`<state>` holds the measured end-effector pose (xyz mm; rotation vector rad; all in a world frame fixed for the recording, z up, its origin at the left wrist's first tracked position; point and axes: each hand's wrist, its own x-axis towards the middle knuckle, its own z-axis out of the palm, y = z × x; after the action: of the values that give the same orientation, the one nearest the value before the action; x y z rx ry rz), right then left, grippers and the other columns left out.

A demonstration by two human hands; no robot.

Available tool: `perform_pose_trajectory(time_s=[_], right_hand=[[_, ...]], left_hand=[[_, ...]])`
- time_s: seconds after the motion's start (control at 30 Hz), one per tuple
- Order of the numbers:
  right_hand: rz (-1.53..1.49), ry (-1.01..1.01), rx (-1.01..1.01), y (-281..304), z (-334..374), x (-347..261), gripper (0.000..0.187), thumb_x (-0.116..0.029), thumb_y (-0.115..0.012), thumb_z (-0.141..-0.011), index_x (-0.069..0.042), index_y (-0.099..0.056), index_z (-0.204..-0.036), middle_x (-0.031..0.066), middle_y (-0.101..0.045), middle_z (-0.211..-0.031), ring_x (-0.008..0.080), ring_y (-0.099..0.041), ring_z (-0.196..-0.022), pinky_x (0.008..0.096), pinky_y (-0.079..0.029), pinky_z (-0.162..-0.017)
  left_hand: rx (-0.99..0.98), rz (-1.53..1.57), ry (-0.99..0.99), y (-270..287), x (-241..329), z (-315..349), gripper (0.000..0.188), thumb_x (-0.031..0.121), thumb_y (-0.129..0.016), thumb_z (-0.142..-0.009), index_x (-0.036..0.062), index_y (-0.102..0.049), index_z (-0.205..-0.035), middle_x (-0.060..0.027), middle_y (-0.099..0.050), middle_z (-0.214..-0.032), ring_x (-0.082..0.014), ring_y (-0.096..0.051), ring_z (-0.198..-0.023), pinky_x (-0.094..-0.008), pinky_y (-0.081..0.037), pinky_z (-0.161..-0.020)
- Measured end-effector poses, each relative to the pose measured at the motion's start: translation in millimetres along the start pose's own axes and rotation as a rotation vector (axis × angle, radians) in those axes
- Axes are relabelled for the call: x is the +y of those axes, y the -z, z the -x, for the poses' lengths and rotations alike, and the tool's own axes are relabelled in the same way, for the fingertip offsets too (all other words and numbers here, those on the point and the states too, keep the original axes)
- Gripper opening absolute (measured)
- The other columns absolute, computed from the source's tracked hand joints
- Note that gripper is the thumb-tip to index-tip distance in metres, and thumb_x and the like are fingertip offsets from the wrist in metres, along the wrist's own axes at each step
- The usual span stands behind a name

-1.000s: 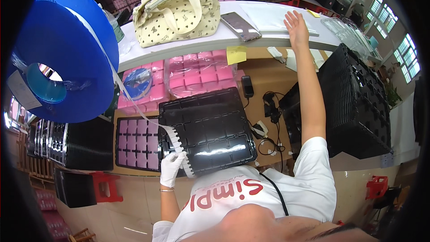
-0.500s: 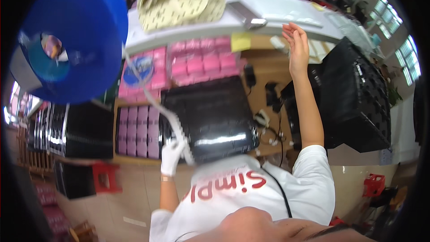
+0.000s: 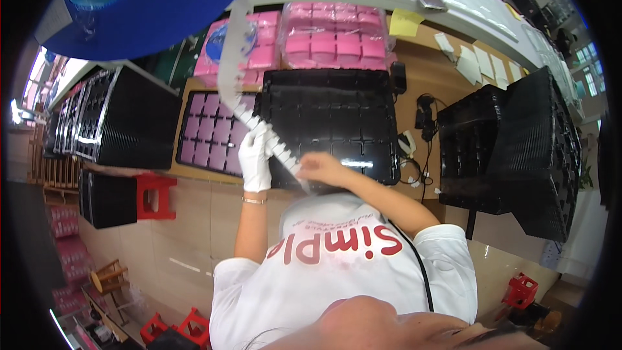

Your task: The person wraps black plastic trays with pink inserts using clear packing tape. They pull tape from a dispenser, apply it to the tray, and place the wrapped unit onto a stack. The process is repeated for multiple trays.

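Observation:
A pale, translucent strip (image 3: 229, 78) with tabs along one edge hangs from a large blue reel (image 3: 181, 16) at the upper left and runs down toward my body. My left hand (image 3: 256, 163), in a white glove, is closed on this strip. Bare, my right hand (image 3: 322, 168) has its fingers bent together at the strip's lower part; what they pinch, if anything, is hidden. Under both hands lies a black compartment tray (image 3: 330, 113). To its left is a black tray holding purple-pink blocks (image 3: 210, 131).
Pink blocks in clear wrap (image 3: 334, 42) sit behind the black tray. Stacked black trays stand at left (image 3: 139, 120) and right (image 3: 531, 149). A black adapter (image 3: 398, 78), cables, and a yellow note (image 3: 406, 23) lie on the brown bench. A red stool (image 3: 155, 196) stands lower left.
My right hand has come down from the far right bench to the strip by my left hand. My view has shifted, and the reel appears higher in it. My left hand stays on the strip.

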<state>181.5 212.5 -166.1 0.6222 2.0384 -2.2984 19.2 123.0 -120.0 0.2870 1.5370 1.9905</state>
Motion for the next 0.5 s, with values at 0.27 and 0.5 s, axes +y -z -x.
perform_pose_trajectory(time_s=[0.27,0.5], right_hand=[[-0.104,0.074,0.138,1.3,-2.5,-9.7,0.016,-0.015,-0.071,-0.087,-0.002,-0.063,-0.093,0.0025,-0.067,-0.089,0.0078,-0.062,-0.083,0.0234,-0.049,-0.074],[-0.274,0.070,0.289,-1.8,-0.5,-12.5,0.015,-0.013,-0.070,-0.086,-0.002,-0.066,-0.097,0.0050,-0.068,-0.088,0.0100,-0.064,-0.080,0.0252,-0.052,-0.072]], left_hand=[[-0.470,-0.409,0.221,26.8,-7.6,8.6,0.018,0.019,-0.070,-0.088,0.0025,-0.069,-0.095,-0.0015,-0.068,-0.082,-0.0029,-0.055,-0.062,-0.0171,-0.041,-0.056],[-0.195,-0.280,0.141,14.6,-2.8,9.5,0.016,0.020,-0.069,-0.089,0.0038,-0.068,-0.091,-0.0006,-0.067,-0.081,-0.0032,-0.053,-0.062,-0.0176,-0.041,-0.056]])
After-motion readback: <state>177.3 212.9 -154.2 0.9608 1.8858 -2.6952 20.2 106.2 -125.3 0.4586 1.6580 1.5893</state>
